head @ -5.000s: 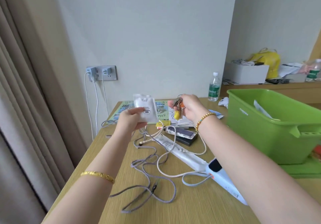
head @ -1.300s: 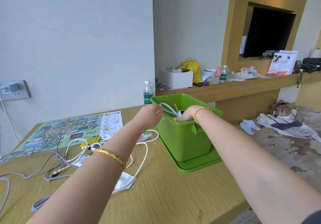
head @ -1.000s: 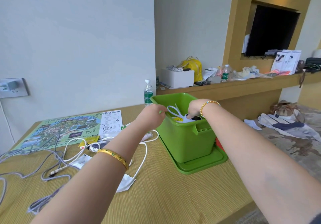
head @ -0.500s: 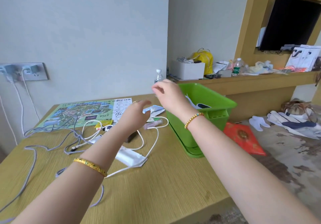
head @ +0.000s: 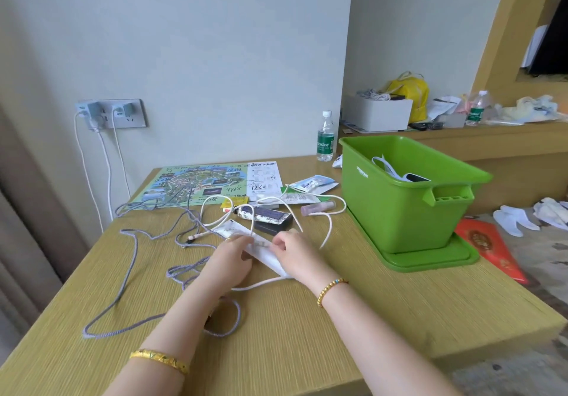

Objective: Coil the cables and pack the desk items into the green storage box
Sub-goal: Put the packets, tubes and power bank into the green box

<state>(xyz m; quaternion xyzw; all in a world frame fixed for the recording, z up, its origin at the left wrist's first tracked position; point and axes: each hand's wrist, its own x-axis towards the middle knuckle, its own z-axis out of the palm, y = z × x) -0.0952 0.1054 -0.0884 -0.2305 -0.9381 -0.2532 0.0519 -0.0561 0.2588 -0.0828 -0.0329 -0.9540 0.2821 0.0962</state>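
Two hands meet at the middle of the wooden counter [head: 307, 319], both resting on one long white flat packet [head: 261, 249] that lies on it. The left hand [head: 229, 262] lies over the packet's left part with fingers curled down on it; the right hand [head: 293, 256] pinches its right part between thumb and fingers. Whether either has lifted the packet off the surface, I cannot tell.

One green storage box [head: 405, 199] stands at the right of the counter on one green lid or tray [head: 430, 257], open, with a few white and dark items inside. One printed map sheet [head: 196, 185] lies at the far side. One grey braided cable [head: 129, 272] sprawls in loose loops at the left and near side, uncoiled; one white cable [head: 329, 229] loops between the hands and the box. Two plugs sit in the wall socket [head: 110, 113]. One water bottle [head: 325, 137] stands far behind the box. One dark patterned case [head: 267, 216] and one pink tube [head: 318, 208] lie just beyond the hands.
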